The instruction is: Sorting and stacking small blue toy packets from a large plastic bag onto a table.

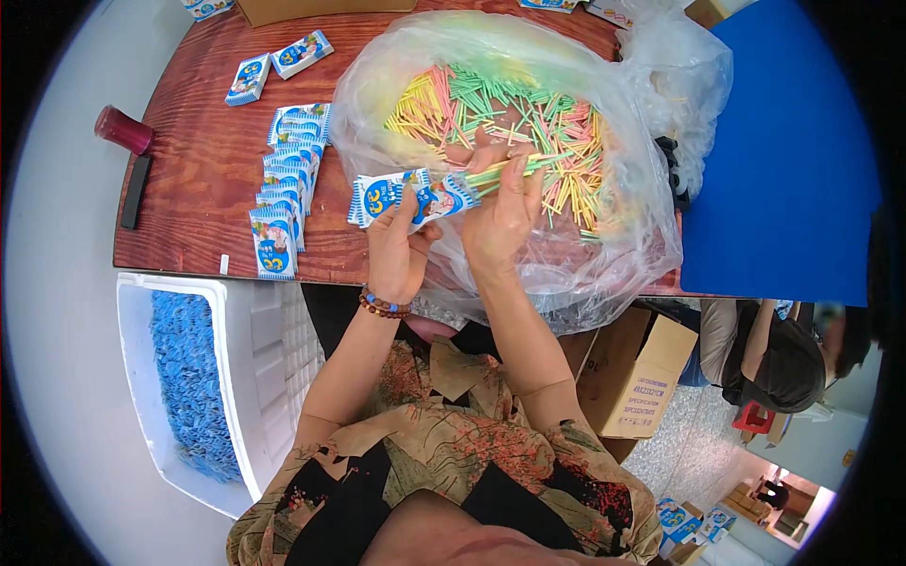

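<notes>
My left hand (pixel 396 255) is closed on blue-and-white printed packets (pixel 381 195), held flat just above the table's front edge. Beside it, my right hand (pixel 500 226) grips a small bundle of thin green and yellow sticks (pixel 486 179). One end of the bundle meets the right end of the packets; whether it goes inside is unclear. Beyond both hands lies a large clear plastic bag (pixel 363 99), spread open. Loose pink, green and yellow sticks (pixel 491 92) fill it. An overlapping row of similar packets (pixel 274 241) lies on the table to the left.
Two small blue-and-white boxes (pixel 248 79) and a dark red cup (pixel 124 130) stand on the red wood-grain table (pixel 198 179). A white foam box (pixel 226 377) of blue pieces is below left. Cardboard boxes (pixel 646 377) and another person (pixel 788 363) are right, beside a blue panel (pixel 779 179).
</notes>
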The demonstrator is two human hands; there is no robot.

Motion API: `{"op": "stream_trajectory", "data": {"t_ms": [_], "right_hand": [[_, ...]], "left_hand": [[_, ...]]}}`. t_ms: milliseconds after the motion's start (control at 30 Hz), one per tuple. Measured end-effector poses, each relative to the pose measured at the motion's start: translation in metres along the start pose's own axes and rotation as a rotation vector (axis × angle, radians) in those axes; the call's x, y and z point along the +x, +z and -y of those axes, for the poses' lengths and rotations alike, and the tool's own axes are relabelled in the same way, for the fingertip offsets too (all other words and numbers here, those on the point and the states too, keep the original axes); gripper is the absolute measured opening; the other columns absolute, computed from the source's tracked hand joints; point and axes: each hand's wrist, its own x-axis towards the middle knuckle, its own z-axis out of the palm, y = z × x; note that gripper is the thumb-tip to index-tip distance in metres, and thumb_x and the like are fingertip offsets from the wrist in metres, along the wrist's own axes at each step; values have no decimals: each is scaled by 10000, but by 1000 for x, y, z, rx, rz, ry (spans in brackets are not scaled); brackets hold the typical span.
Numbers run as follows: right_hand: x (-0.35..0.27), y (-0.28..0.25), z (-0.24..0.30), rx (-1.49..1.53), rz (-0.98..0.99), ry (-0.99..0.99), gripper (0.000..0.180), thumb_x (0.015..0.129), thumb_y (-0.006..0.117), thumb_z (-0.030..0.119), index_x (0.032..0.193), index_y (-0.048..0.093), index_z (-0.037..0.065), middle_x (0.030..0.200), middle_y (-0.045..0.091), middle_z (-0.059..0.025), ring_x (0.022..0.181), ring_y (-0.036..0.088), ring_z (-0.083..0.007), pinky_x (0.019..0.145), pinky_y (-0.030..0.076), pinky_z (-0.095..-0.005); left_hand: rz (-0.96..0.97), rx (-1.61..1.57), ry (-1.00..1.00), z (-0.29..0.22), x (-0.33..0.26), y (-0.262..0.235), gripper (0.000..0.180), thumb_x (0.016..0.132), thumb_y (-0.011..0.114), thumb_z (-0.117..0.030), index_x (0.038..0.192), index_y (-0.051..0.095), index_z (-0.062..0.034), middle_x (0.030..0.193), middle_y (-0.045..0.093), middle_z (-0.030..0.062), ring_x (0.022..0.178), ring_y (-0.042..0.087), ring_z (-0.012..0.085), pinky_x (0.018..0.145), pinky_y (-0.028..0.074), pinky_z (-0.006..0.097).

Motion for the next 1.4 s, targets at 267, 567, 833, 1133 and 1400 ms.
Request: {"op": "stream_trajectory", "data": {"t_ms": [267, 567, 833, 1133, 1400], "right_hand": [[-7, -3, -3, -53, -85, 124, 175, 1008, 422, 209, 1062, 453, 45, 886, 587, -113, 1029, 579, -260, 917, 436, -401], [-27, -5, -9, -203, -55, 199, 264, 1003, 427, 192, 1214, 452, 35, 1247, 547, -164, 1039, 550, -159, 842, 467, -286], [-16, -10, -1, -299, 27, 235, 312, 1011, 372, 213, 1150, 559, 4, 1371, 470, -161, 1090, 534, -176, 912, 461, -324], [76, -97, 11, -1302, 215, 272, 278, 932, 524, 255, 913, 656, 11, 869, 655, -111, 834, 651, -235, 769, 487, -397], [115, -117, -19, -1897, 764, 189, 207, 835, 585, 243, 944, 665, 86, 893, 664, -132, 867, 639, -305, 732, 499, -425]], "left_hand": [[-26, -7, -39, 1, 1, 2, 156, 954, 579, -205, 926, 650, -69, 875, 669, 25, 721, 572, 102, 575, 447, 260], [-27, -21, 59, 12, 2, 7, 151, 959, 569, -212, 1004, 624, -79, 936, 667, 10, 786, 609, 98, 597, 467, 254], [5, -60, 90, 18, 6, 9, 169, 968, 552, -206, 1042, 609, -65, 993, 670, 27, 858, 638, 114, 644, 497, 274], [62, -188, 50, 13, 11, -11, 166, 969, 548, -177, 1040, 612, -41, 1029, 665, 39, 877, 626, 117, 669, 463, 257], [25, -153, 54, 13, 6, -11, 161, 967, 551, -166, 1041, 612, -38, 1033, 661, 47, 876, 620, 119, 667, 460, 260]]}}
